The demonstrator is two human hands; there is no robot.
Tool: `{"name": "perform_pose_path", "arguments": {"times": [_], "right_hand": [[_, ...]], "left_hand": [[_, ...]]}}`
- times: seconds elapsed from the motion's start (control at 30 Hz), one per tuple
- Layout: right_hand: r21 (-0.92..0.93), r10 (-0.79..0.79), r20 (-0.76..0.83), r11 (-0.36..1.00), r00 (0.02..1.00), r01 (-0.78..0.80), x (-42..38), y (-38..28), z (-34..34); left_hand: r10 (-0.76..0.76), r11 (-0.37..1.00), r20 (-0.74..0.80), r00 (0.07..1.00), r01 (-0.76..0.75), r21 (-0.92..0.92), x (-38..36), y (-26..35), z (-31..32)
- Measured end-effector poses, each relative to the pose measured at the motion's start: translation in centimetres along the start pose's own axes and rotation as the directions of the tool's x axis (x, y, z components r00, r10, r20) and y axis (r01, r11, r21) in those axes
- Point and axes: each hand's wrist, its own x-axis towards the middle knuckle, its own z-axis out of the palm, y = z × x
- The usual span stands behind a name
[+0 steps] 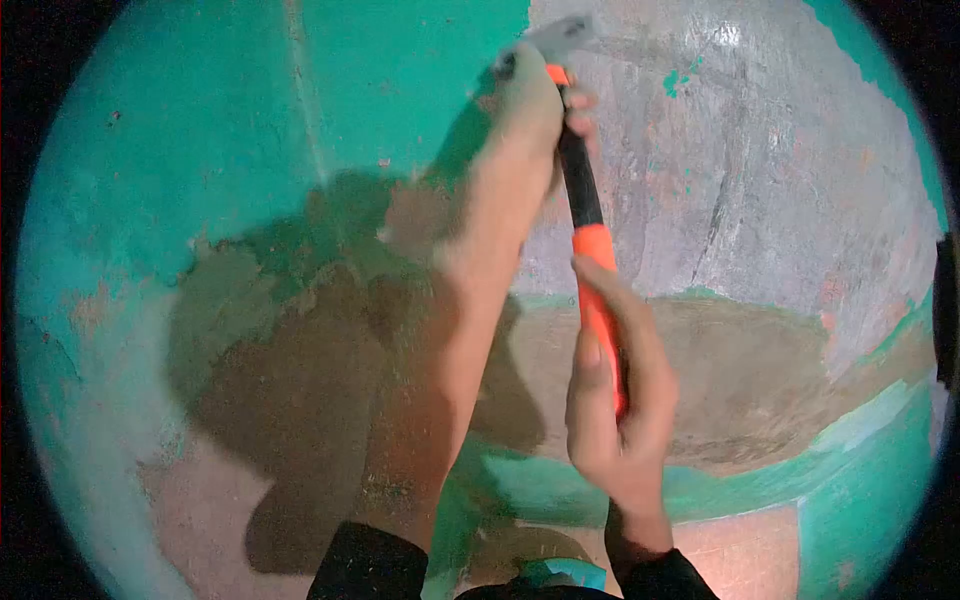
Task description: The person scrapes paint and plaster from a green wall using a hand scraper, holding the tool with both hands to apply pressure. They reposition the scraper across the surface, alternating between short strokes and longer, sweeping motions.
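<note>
A long-handled scraper (583,185) with an orange and black handle is held up against the wall (690,150). Its grey metal head (566,36) is blurred and lies near the edge where green paint meets a bare greyish patch. My left hand (535,95) is closed around the upper handle just below the head, its fingertips showing on the right side. Lower down, my right hand (625,390) is wrapped around the orange grip, the thumb and fingers on either side of it. Whether the blade touches the wall cannot be made out.
Green paint (400,80) covers the upper left of the wall. A brownish patch (740,380) lies to the right of my right hand, with a green band beneath it. My arms cast a large shadow (280,380) on the left. A dark object (945,310) stands at the right edge.
</note>
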Motion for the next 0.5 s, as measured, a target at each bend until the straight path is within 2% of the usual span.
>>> {"name": "perform_pose_path", "arguments": {"times": [0.07, 0.17, 0.2, 0.43, 0.5], "right_hand": [[-0.019, -0.027, 0.004, 0.999, 1.000, 0.027, 0.8, -0.1, -0.1], [-0.038, -0.058, -0.011, 0.998, 0.998, 0.058, 0.7, 0.2, -0.2], [-0.051, -0.071, -0.011, 0.996, 0.997, 0.070, -0.3, 0.4, -0.5], [-0.028, -0.036, -0.028, 0.999, 0.999, 0.035, 0.9, -0.2, 0.0], [-0.045, -0.028, -0.022, 0.999, 0.999, 0.027, -0.4, 0.1, -0.4]], "left_hand": [[0.066, 0.998, 0.015, 0.998, -0.066, 0.014, 2.9, 0.8, -0.5], [0.024, 0.999, -0.012, 1.000, -0.023, 0.042, 1.8, -0.3, -0.4], [-0.058, 0.998, -0.024, 0.998, 0.058, 0.007, 1.0, -0.6, -0.4], [0.019, 1.000, 0.048, 0.999, -0.019, -0.002, 2.4, 1.0, 0.2], [-0.072, 0.997, 0.023, 0.997, 0.072, 0.001, 1.2, -0.2, 0.1]]}}
